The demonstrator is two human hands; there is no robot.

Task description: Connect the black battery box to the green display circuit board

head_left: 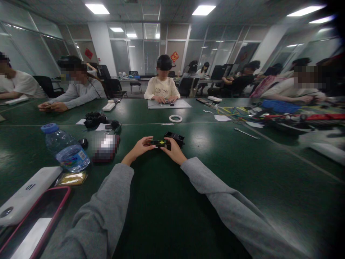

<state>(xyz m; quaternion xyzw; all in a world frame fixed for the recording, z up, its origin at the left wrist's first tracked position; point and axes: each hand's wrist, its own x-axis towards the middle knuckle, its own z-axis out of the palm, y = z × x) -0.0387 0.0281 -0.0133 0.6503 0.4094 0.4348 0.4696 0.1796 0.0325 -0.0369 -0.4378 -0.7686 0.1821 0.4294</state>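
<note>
My left hand (pixel 141 149) and my right hand (pixel 174 150) hold a small dark rectangular device (pixel 161 142) between them, above the green table (pixel 159 205). A bright yellow-green patch shows at its middle. The thumbs press its near edge while the fingers curl around its two ends. I cannot make out exactly what kind of device it is. Just behind my right hand lies a black open-topped case (pixel 178 137), partly hidden by the fingers. A phone-like object (pixel 106 148), blurred out, rests to the left of my left hand.
To the left stand a tilted water bottle (pixel 70 153), a white power bank (pixel 29 192) and a red-edged phone (pixel 37 223). Beyond my hands are a white tape ring (pixel 175 118) and black cables (pixel 94 119). A wrench (pixel 246 133) and tangled wires (pixel 234 110) lie right. Several people sit around.
</note>
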